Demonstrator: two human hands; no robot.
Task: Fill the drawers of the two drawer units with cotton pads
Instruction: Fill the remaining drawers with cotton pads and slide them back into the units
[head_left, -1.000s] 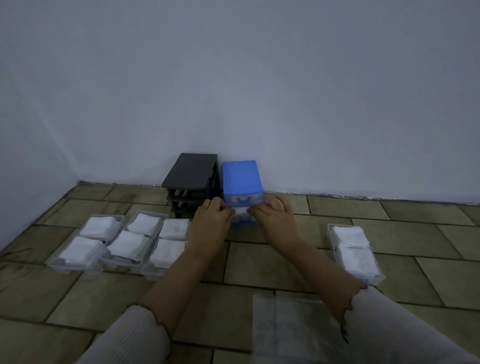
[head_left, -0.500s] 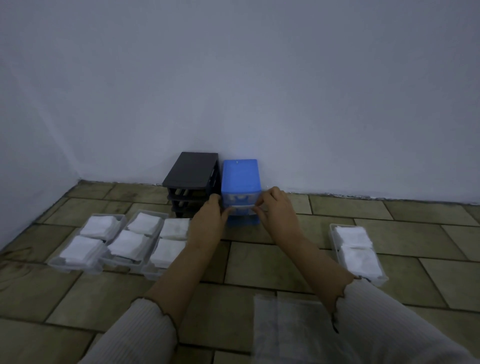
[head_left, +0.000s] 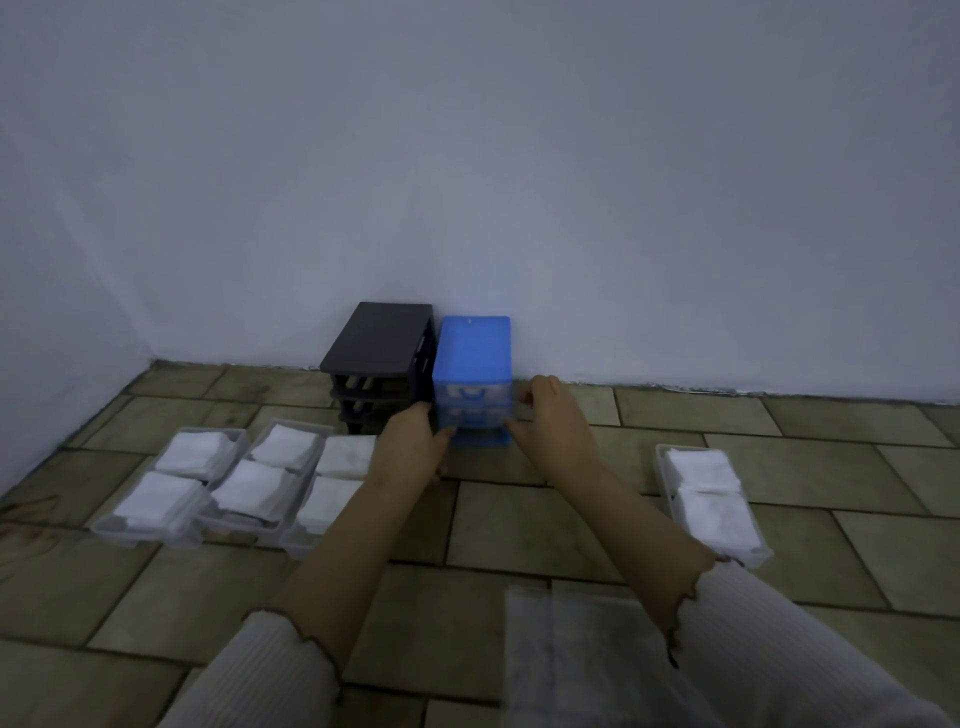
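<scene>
Fingers of the left hand (head_left: 413, 447) and right hand (head_left: 553, 421) press the blue drawer unit (head_left: 474, 364) from both sides at frame centre. Filled drawers (head_left: 228, 483) of cotton pads lie lower left

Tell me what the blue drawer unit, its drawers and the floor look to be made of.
Blue drawer unit: probably plastic, opaque, smooth with a soft sheen on top.
Its drawers: clear plastic by the look, since white contents show through the fronts.
Floor: tile or stone slabs, matt, mottled olive-brown, with dark joint lines.
</scene>
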